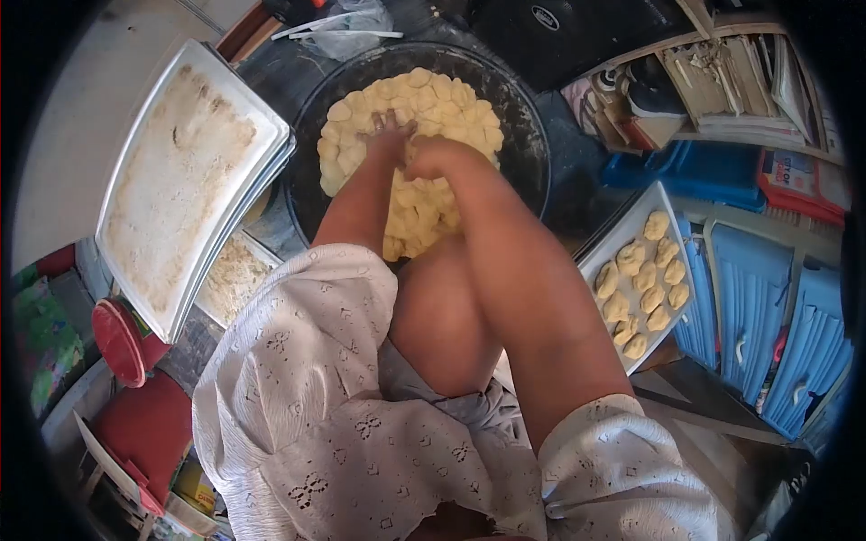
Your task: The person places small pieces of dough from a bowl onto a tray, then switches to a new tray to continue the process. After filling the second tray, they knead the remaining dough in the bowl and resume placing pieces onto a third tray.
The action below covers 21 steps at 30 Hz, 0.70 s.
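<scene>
A big mass of yellow dough (361,108), its surface divided into lumps, fills much of a round black basin (532,135). My left hand (390,131) lies on the dough near its middle, fingers spread. Close beside it, my right hand (424,158) is closed, with its fingers curled down at the dough; what they hold, if anything, is hidden. Below my hands, part of the dough looks rougher and reaches down toward my knee. To the right, shaped dough pieces (644,277) lie in rows on a white tray (595,261).
Stacked white trays (189,171) with brown residue stand left of the basin, above another floury tray (230,279). A plastic bag (352,27) lies behind. Shelves with papers (740,81) and blue folders (749,298) are on the right. A red lid (119,341) is at lower left.
</scene>
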### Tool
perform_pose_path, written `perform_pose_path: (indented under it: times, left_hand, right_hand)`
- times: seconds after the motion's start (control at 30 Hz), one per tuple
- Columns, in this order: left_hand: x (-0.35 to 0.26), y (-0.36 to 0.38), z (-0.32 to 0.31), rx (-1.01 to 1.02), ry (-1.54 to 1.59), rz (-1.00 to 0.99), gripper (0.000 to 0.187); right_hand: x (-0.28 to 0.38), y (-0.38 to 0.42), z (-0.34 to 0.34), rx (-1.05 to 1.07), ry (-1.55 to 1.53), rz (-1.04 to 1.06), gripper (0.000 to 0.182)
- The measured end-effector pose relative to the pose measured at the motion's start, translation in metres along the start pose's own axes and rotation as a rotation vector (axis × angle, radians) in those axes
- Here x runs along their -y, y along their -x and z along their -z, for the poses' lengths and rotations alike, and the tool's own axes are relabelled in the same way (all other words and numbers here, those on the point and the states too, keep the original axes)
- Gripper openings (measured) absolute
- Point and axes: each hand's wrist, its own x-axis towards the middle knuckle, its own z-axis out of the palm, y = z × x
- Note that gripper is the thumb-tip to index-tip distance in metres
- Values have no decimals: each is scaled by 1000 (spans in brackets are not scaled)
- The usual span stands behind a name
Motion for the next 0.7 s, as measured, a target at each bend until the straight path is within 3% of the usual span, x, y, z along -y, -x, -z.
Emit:
perform_pose_path:
  times: [0.1, 0.17, 0.3, 0.33, 0.37, 0.4, 0.47, 0.5, 0.53, 0.6, 0.63, 0.67, 0.7]
  left_hand:
    - [4, 6, -16, -52, -18, 8, 80]
    - [10, 4, -26, -134, 50, -35, 59]
    - [25, 13, -22, -231, 258, -25, 41]
    - [37, 10, -24, -290, 536, -57, 35]
    - [41, 16, -14, -347, 814, -93, 29]
    - [42, 22, -5, -356, 808, -99, 29]
    - [28, 74, 48, -141, 1533, -52, 23]
    - [19, 91, 60, -134, 1704, -106, 39]
    - [12, 107, 73, -135, 1697, -119, 39]
    - [-5, 136, 105, -179, 1811, -244, 40]
    - [-12, 151, 127, -175, 1846, -276, 39]
    - [-18, 167, 148, -160, 1882, -308, 38]
    - [-18, 179, 160, -12, 1900, -429, 37]
  right_hand:
    - [-6, 4, 0, -126, -165, -18, 78]
    - [-13, -11, -1, -106, -171, -50, 78]
    - [-40, -34, -13, -107, -182, -103, 76]
    - [-44, -28, -17, -112, -183, -100, 76]
    - [-47, -17, -24, -166, -431, -86, 74]
    - [-48, -9, -27, -222, -678, -69, 72]
    - [-31, 9, -14, -158, -850, -107, 70]
    - [-20, 20, -7, -78, -1016, -149, 68]
    - [-14, 32, -4, -89, -1021, -143, 68]
    - [-7, 55, -3, 36, -1520, 388, 64]
    - [-7, 64, -6, 11, -1529, 388, 64]
    - [-9, 73, -10, -47, -1507, 534, 58]
    - [-15, 84, -16, -112, -1477, 676, 52]
